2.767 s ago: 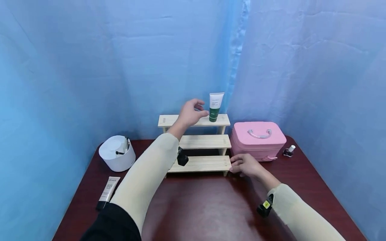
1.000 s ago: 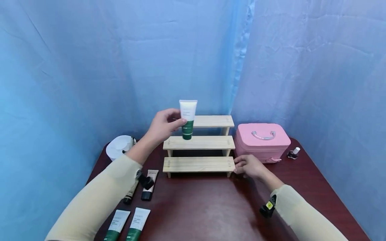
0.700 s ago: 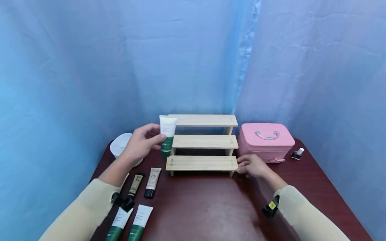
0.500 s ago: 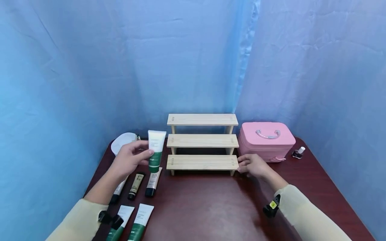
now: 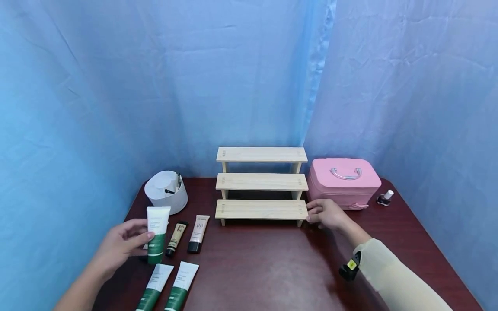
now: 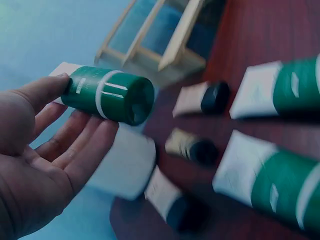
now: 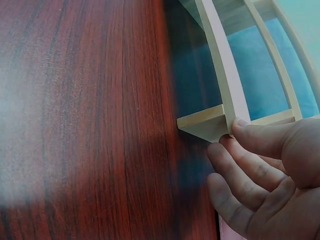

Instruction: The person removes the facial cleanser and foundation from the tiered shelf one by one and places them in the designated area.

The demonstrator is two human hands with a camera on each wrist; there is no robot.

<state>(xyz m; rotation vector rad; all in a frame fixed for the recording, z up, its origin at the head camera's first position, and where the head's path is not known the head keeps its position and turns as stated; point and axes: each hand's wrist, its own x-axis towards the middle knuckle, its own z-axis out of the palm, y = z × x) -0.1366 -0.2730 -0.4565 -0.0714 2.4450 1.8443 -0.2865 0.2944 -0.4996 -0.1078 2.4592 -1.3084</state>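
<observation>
My left hand pinches a green-and-white squeeze tube between thumb and fingers, upright with its green cap end down. In the left wrist view the tube is clear of the table. Two matching tubes, one nearer the hand and another to its right, lie at the table's front left. My right hand grips the right end of the lowest step of a three-step wooden shelf. In the right wrist view the thumb rests on the board's edge, with fingertips beneath.
Behind the left hand lie a gold tube and a BB cream tube; another tube is mostly hidden. A white round holder with brushes stands back left. Right of the shelf are a pink case and a nail polish bottle.
My left hand has taken the green-and-white tube from the shelf's top step and carried it left and down to the table's left side. The right hand keeps its place at the shelf.
</observation>
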